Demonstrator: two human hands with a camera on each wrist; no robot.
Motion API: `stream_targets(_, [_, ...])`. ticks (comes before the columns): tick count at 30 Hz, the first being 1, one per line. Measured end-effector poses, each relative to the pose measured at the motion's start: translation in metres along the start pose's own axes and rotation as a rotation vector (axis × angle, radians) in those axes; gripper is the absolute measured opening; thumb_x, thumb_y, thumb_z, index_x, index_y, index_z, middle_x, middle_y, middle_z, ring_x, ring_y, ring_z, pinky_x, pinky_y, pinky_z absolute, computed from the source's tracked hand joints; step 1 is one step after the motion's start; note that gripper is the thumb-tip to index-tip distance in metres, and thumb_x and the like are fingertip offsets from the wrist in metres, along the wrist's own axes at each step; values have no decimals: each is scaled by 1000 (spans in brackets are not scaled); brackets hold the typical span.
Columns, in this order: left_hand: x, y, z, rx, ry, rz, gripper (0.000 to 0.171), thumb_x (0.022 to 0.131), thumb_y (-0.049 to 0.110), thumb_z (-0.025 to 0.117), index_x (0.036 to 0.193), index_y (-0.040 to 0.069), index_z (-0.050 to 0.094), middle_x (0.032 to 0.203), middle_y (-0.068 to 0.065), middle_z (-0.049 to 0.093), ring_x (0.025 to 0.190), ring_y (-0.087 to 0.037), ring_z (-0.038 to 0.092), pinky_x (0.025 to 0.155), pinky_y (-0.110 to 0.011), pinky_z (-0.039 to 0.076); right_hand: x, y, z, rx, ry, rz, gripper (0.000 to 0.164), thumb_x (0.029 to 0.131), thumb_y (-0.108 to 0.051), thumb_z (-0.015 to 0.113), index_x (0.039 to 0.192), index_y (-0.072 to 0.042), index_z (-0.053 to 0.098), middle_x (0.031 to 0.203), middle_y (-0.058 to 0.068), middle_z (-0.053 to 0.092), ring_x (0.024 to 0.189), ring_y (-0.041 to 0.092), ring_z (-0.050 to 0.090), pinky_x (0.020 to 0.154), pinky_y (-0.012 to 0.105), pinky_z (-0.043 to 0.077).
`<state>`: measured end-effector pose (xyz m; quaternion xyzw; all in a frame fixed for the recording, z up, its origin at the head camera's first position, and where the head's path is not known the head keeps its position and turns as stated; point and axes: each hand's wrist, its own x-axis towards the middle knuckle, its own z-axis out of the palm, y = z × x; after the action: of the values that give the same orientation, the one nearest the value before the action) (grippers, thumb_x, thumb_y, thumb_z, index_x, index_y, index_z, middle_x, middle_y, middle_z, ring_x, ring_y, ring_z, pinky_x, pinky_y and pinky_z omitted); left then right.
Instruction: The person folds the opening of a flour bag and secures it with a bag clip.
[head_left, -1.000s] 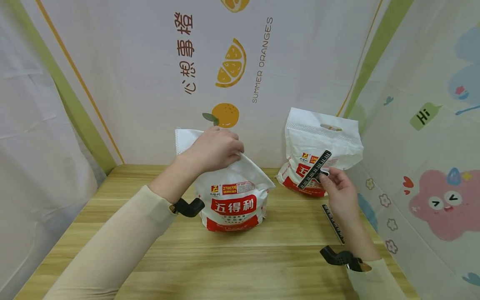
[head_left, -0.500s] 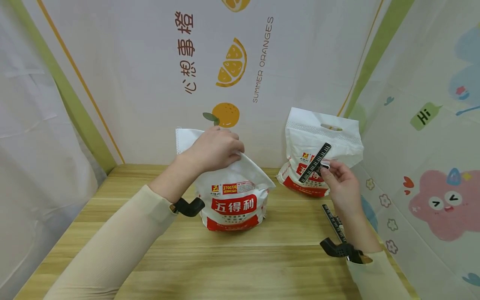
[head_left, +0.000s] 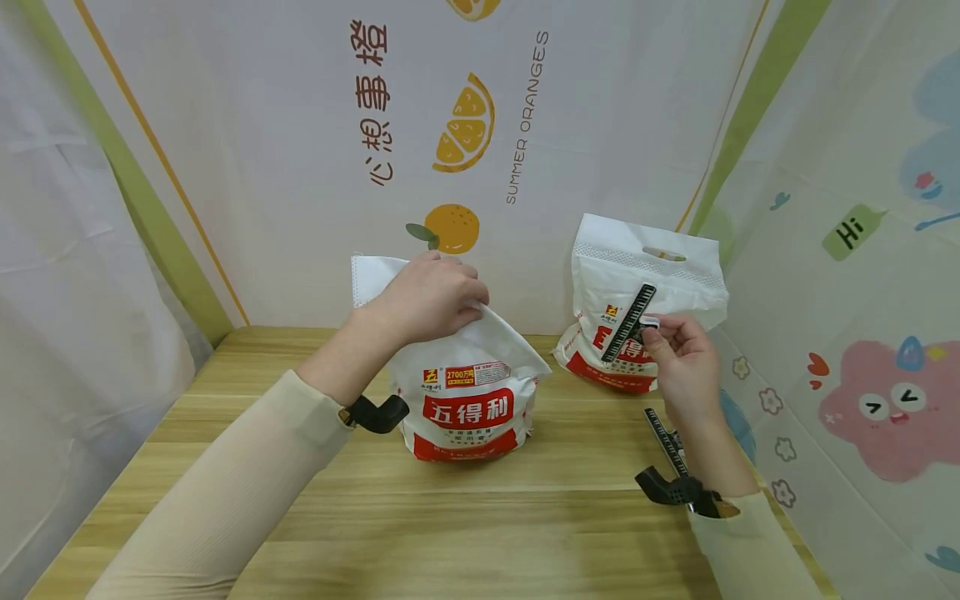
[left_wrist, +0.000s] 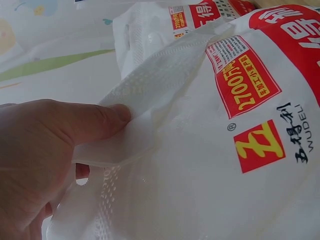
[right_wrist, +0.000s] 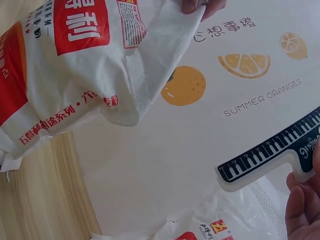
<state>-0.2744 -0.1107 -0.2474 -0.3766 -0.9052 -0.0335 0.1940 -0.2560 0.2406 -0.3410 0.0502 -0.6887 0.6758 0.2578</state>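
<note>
My left hand [head_left: 431, 298] grips the folded white top of a flour bag [head_left: 468, 408] printed in red, which stands upright on the table. In the left wrist view the thumb presses on the bag's fold, and the handle cutout shows beside the fingers. My right hand [head_left: 686, 367] pinches a black-and-white clip [head_left: 628, 323] with a piano-key pattern by its tab, its long bar slanting up. The right wrist view shows "music" lettering on the clip [right_wrist: 270, 152]. A second flour bag [head_left: 645, 242] stands behind this hand, partly covered by the clip.
Another piano-key clip [head_left: 666, 442] lies on the wooden table [head_left: 450, 542] beneath the right forearm, partly hidden by the wrist camera. A white curtain with orange prints [head_left: 453, 229] hangs behind; a cartoon-printed curtain [head_left: 892, 408] borders the right side.
My right hand has risen slightly with the clip, and the clip's bar has tilted a little more upright. My left hand and the bag it grips stay in place.
</note>
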Motion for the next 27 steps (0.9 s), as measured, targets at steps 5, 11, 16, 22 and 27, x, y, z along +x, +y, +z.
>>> stream_targets(5, [0,-1,1,1,2,5,12,100,17,80,110,14,86,102,-5,82,98,-26,76,91,-46,55,0,-2,2,-78,-9,-35,8,104,0,70,111,-3,72,92,-12,72,88,8,65,81,13,56])
stream_targets(11, [0,-1,1,4,6,8,13,100,17,80,110,14,86,104,-5,83,100,-26,77,92,-47,56,4,-4,10,-84,-42,-78,9,104,0,70,112,3,71,89,-12,71,84,6,64,78,13,55])
stream_targets(16, [1,-2,1,-5,11,12,14,100,17,80,112,13,85,107,-5,84,103,-27,78,95,-48,56,7,-5,19,-163,-96,-98,10,104,-4,72,111,3,71,85,-16,69,78,3,60,69,16,49])
stream_targets(22, [0,-2,1,-8,6,8,14,99,17,81,112,13,85,107,-6,83,104,-27,77,94,-48,55,10,-7,30,-237,-223,-139,19,105,-8,72,114,8,68,89,-20,71,83,2,64,71,16,51])
stream_targets(27, [0,-2,1,-11,8,8,14,99,17,81,112,13,85,106,-6,83,103,-27,77,93,-48,55,11,-6,43,-199,-281,-167,17,104,-5,72,113,9,68,87,-19,71,77,4,61,67,16,49])
